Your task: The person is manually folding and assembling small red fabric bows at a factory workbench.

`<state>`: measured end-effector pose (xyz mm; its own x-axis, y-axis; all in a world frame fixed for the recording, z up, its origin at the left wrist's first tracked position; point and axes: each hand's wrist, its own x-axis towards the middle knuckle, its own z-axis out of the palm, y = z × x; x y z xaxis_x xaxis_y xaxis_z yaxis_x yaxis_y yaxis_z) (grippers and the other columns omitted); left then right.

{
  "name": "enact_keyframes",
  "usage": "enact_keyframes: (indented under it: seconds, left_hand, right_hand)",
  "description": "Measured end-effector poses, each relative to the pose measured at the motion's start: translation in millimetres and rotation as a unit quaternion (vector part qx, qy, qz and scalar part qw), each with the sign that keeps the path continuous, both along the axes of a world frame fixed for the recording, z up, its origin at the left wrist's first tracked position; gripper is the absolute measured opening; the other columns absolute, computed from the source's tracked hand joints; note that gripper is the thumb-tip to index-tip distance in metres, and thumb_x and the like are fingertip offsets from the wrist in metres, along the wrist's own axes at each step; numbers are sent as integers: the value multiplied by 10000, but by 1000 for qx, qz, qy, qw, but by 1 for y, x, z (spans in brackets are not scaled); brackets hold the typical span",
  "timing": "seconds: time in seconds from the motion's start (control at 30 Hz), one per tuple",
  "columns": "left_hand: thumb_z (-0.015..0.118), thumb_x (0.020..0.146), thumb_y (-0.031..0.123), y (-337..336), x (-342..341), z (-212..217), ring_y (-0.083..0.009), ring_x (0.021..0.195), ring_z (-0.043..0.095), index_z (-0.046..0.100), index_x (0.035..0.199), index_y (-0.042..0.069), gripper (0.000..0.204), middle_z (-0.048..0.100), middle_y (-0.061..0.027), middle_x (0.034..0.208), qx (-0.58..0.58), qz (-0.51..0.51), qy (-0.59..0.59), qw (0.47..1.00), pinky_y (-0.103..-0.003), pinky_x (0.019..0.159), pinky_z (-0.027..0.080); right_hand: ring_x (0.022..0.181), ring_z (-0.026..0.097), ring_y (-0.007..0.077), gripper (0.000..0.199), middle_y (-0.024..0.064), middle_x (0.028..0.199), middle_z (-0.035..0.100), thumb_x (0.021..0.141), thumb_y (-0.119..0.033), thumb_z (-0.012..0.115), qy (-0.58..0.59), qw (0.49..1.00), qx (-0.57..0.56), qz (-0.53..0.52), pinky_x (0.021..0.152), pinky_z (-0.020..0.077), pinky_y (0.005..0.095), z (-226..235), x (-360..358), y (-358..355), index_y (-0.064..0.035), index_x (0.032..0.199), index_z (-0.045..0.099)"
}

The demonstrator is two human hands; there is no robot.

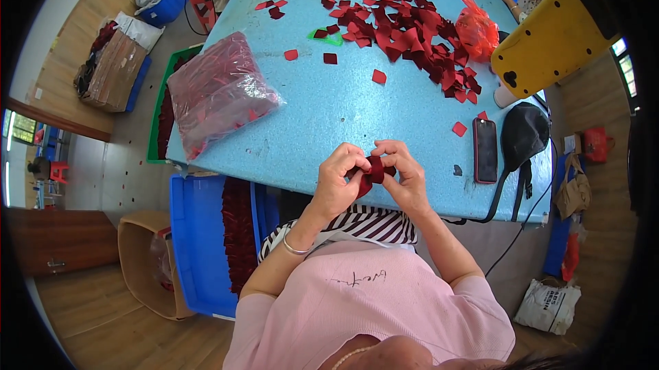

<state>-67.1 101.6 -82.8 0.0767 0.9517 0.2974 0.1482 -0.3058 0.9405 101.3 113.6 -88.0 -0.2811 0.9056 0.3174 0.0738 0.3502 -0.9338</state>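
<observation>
Both of my hands meet just over the near edge of the blue table [309, 133], holding a small dark red velvety fabric piece [377, 169]. My left hand [336, 179] pinches its left side between thumb and fingers. On the right side, my right hand [408, 181] grips it with bent fingers. The cloth looks folded or bunched, and part of it is hidden behind my fingers. Further back lies a loose pile of red fabric squares [412, 33], showing bright red and dark red faces. A few single squares are scattered nearer to me, one red square [459, 128] right of my hands.
A clear bag of red pieces [223, 88] lies at the table's left edge. Right are a phone [485, 150], black strapped pouch [523, 130] and yellow object [549, 40]. A blue bin [199, 246] with red strips stands lower left. Two other people sit at the far side.
</observation>
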Motion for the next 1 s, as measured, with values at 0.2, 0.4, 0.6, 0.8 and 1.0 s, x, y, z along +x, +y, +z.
enact_keyframes:
  seconds: [0.2, 0.4, 0.6, 0.8, 1.0]
  left_hand:
    - [595, 693, -184, 5, -1, -6, -172, 736, 583, 592, 895, 28, 293, 564, -72, 864, 42, -9, 68, 997, -272, 619, 480]
    - [578, 700, -185, 11, 0, -8, -213, 755, 598, 596, 998, 57, 384, 572, -83, 910, 68, -20, 81, 994, -297, 646, 490]
    - [544, 727, -181, 21, -3, 1, -240, 811, 633, 598, 1009, 80, 388, 551, -97, 1066, 79, -62, 106, 989, -321, 670, 526]
    - [522, 743, -177, 31, 0, -2, -233, 798, 631, 584, 970, 69, 341, 555, -87, 1022, 62, -114, 102, 986, -316, 660, 526]
    - [513, 738, -186, 36, -8, -15, -209, 767, 607, 570, 979, 56, 347, 546, -77, 941, 48, -162, 93, 981, -296, 662, 509]
  right_hand:
    - [1134, 542, 316, 215, 111, 1078, 602, 657, 117, 603, -76, 993, 82, -32, 882, 470, 376, -1, -4, 4, -10, 830, 589]
    - [1199, 494, 272, 119, 108, 1108, 576, 721, 63, 588, 95, 990, -108, -10, 985, 398, 373, -12, -4, 6, 0, 818, 618]
    - [1188, 502, 265, 102, 121, 1118, 576, 712, 38, 568, 60, 991, -123, -11, 1002, 378, 379, -11, 0, 14, 2, 791, 621]
    - [1175, 510, 271, 130, 132, 1129, 581, 681, 32, 530, 29, 990, -138, -13, 1001, 377, 380, -9, 4, 22, 6, 775, 615]
    - [1164, 520, 268, 57, 144, 1111, 586, 700, 11, 542, 15, 995, -93, -23, 988, 388, 376, -10, 4, 24, 2, 733, 588]
